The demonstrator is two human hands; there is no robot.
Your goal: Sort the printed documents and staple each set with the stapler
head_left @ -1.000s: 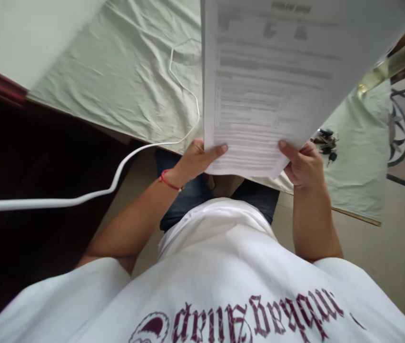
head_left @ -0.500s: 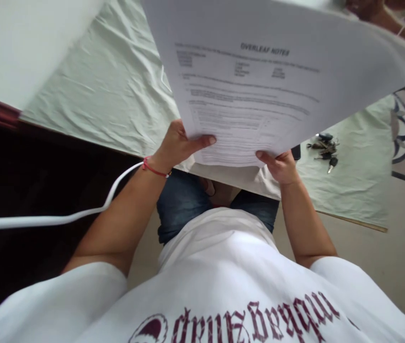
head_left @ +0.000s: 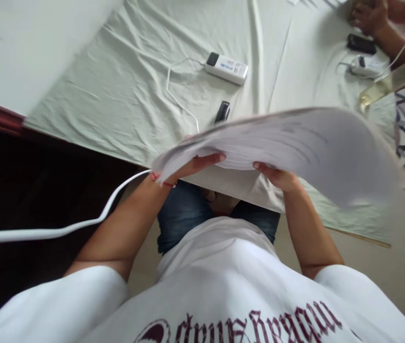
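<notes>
A stack of printed paper sheets (head_left: 334, 157) curves toward me, its right part drooping and smeared by motion so the print cannot be read. My left hand (head_left: 197, 165) grips the near edge at the left, thumb on the printed side and the other fingers hidden behind. My right hand (head_left: 281, 178) pinches the same edge a little further right, thumb on top. Past the sheets, a black stapler-like object (head_left: 222, 111) lies on the cloth, partly covered by them. A red string bracelet (head_left: 168, 184) circles my left wrist.
A pale green cloth (head_left: 116, 85) covers the table. On it lie a white power bank-like box (head_left: 227, 68) with a thin cable, and a similar white device (head_left: 363, 65) beside a black object (head_left: 361, 44). Another person's hand (head_left: 370, 16) rests at the far right. A white cable (head_left: 105, 207) runs leftward.
The sheets have swung down from upright and bent toward me, uncovering the white box and black object beyond. They now hide the keys at the right. Both hands keep their hold.
</notes>
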